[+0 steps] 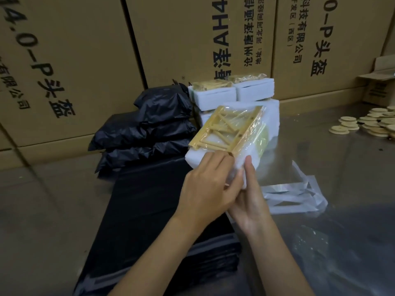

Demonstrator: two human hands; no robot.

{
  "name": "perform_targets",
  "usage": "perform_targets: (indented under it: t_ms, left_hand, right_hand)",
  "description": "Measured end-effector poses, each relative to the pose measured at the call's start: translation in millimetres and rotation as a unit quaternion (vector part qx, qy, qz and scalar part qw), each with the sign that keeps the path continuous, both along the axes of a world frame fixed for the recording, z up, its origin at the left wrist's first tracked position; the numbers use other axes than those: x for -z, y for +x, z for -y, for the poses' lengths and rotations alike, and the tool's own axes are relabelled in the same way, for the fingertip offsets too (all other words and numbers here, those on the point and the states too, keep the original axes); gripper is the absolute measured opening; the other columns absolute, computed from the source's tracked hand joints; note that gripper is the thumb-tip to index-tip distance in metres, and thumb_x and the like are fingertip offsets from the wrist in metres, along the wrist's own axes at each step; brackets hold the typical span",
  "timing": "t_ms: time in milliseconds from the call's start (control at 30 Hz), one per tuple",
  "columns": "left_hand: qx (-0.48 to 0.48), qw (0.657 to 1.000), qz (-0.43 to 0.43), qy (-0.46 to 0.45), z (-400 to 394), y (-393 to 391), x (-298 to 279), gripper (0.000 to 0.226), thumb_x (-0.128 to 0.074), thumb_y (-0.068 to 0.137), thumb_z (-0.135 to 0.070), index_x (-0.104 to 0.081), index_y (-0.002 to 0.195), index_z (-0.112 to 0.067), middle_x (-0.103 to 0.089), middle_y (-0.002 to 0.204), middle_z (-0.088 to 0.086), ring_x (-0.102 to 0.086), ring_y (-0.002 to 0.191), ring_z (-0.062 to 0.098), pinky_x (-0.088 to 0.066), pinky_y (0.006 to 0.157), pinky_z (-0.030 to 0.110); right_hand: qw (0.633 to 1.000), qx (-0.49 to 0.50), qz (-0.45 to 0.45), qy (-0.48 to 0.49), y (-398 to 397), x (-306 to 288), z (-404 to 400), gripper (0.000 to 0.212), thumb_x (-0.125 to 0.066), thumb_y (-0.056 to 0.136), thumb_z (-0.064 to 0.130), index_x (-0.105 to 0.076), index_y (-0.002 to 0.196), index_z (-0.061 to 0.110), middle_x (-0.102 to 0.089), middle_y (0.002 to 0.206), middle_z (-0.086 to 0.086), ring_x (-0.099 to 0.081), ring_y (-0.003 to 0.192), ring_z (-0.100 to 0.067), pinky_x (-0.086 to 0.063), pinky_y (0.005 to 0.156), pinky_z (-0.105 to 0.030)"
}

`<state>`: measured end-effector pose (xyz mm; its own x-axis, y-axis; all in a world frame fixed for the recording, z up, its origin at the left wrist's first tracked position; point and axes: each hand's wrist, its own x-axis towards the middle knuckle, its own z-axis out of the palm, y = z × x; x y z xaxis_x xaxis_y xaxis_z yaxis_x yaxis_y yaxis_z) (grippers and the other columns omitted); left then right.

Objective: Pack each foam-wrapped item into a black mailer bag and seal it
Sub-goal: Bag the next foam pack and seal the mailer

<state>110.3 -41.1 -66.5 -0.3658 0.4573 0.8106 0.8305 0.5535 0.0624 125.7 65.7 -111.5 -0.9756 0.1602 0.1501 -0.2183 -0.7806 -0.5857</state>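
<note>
Gripping the near end of a foam-wrapped item (pixel 229 139) from both sides, the left hand (pixel 208 190) curled its fingers over the top edge while the right hand (pixel 249 201) held the underside with its thumb pressed up along the foam; the right fingers were hidden behind the item, so how far they wrapped could not be told. The item, a tan wooden frame under clear film on white foam, was lifted and tilted above a flat black mailer bag (pixel 149 206) lying on the table (pixel 320 150). Part of that bag was covered by the forearms, and more flat bags (pixel 166 268) lay stacked below it, cut off by the bottom edge. Behind it three filled black bags (pixel 147 133) were piled, touching a stack of foam-wrapped pieces (pixel 233 92) whose lower ones were hidden behind the lifted item. Crumpled clear film (pixel 295 195) lay just right of the hands. Pale round discs (pixel 372 122) were heaped far right, partly out of view. The table was grey and glossy, backed by large cardboard cartons (pixel 166 39) printed with black characters, blurred at left.
</note>
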Motion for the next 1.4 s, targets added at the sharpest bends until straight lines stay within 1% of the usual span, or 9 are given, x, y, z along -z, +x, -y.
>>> perform_targets:
  t_ms: [433,600,667,767,833,933,1067,1233,1400]
  left_hand:
    - [0.059,0.975,0.212,0.009,101.6,33.2,-4.6,0.033,-0.048,0.091,-0.032,-0.074,0.111,-0.026,-0.061,0.117,-0.022,-0.051,0.120,0.001,-0.027,0.104,0.013]
    - [-0.043,0.967,0.206,0.144,132.3,29.7,-4.2,0.029,-0.049,0.089,-0.037,-0.069,0.110,-0.032,-0.049,0.114,-0.016,-0.043,0.114,0.004,-0.028,0.106,0.029]
    - [-0.078,0.909,0.339,0.229,148.4,22.5,-5.6,0.042,-0.058,0.092,-0.044,-0.053,0.133,-0.035,-0.045,0.128,-0.009,-0.043,0.121,0.009,-0.037,0.105,0.038]
    - [0.071,0.721,0.618,0.307,159.1,22.4,2.6,0.073,-0.061,0.086,-0.061,-0.034,0.149,-0.038,-0.055,0.134,-0.008,-0.058,0.115,0.010,-0.052,0.088,0.037]
    - [0.174,0.629,0.682,0.330,160.9,24.9,11.3,0.067,-0.061,0.086,-0.055,-0.049,0.144,-0.025,-0.062,0.135,0.003,-0.063,0.113,0.022,-0.055,0.077,0.039]
    - [0.246,0.571,0.691,0.369,157.9,30.1,19.8,0.050,-0.058,0.087,-0.043,-0.064,0.131,-0.018,-0.066,0.128,0.013,-0.066,0.105,0.030,-0.054,0.071,0.042]
    - [0.209,0.644,0.642,0.360,143.7,39.0,38.8,0.060,-0.060,0.086,-0.039,-0.049,0.143,-0.022,-0.063,0.134,0.004,-0.060,0.124,0.025,-0.050,0.101,0.051]
    - [0.106,0.760,0.603,0.217,161.9,45.5,51.5,0.075,-0.070,0.069,-0.076,-0.044,0.135,-0.052,-0.068,0.116,-0.027,-0.060,0.112,-0.008,-0.046,0.095,0.023]
    - [-0.039,0.846,0.532,-0.002,207.0,21.5,60.9,0.054,-0.077,0.083,-0.040,-0.051,0.128,-0.053,-0.047,0.140,-0.022,-0.038,0.135,0.001,-0.031,0.112,0.027]
  right_hand:
    - [0.985,-0.079,0.017,0.149,33.2,15.4,64.6,0.058,-0.065,0.094,0.042,-0.051,0.144,0.016,-0.060,0.139,-0.018,-0.059,0.127,-0.035,-0.052,0.101,-0.044]
    - [0.988,-0.068,0.076,0.117,51.2,19.4,74.7,0.072,-0.071,0.069,0.044,-0.058,0.132,0.013,-0.072,0.114,-0.019,-0.073,0.092,-0.034,-0.060,0.065,-0.032]
    - [0.987,-0.076,0.080,0.117,57.7,17.0,73.0,0.074,-0.071,0.068,0.048,-0.058,0.130,0.012,-0.071,0.106,-0.018,-0.071,0.080,-0.030,-0.058,0.059,-0.032]
    - [0.987,-0.078,0.075,0.117,62.7,16.0,72.1,0.071,-0.072,0.069,0.053,-0.061,0.129,0.016,-0.067,0.101,-0.012,-0.062,0.074,-0.021,-0.053,0.057,-0.032]
    - [0.986,-0.075,0.071,0.133,64.7,14.9,73.0,0.073,-0.070,0.072,0.061,-0.061,0.132,0.022,-0.070,0.111,-0.008,-0.067,0.086,-0.020,-0.055,0.065,-0.035]
    - [0.982,-0.093,0.051,0.154,67.9,14.9,80.0,0.078,-0.059,0.078,0.079,-0.051,0.143,0.036,-0.065,0.136,-0.002,-0.062,0.125,-0.022,-0.056,0.093,-0.047]
    - [0.989,-0.103,0.037,0.100,71.2,16.1,91.4,0.075,-0.065,0.088,0.063,-0.039,0.151,0.031,-0.055,0.147,-0.010,-0.052,0.136,-0.030,-0.045,0.108,-0.055]
    - [0.997,-0.054,0.060,0.011,76.2,25.1,75.0,0.064,-0.063,0.093,0.047,-0.046,0.149,0.021,-0.057,0.144,-0.014,-0.055,0.133,-0.032,-0.054,0.097,-0.045]
    - [0.995,-0.020,0.066,-0.074,78.1,29.9,63.7,0.070,-0.067,0.086,0.056,-0.053,0.145,0.022,-0.059,0.143,-0.010,-0.057,0.131,-0.032,-0.050,0.103,-0.051]
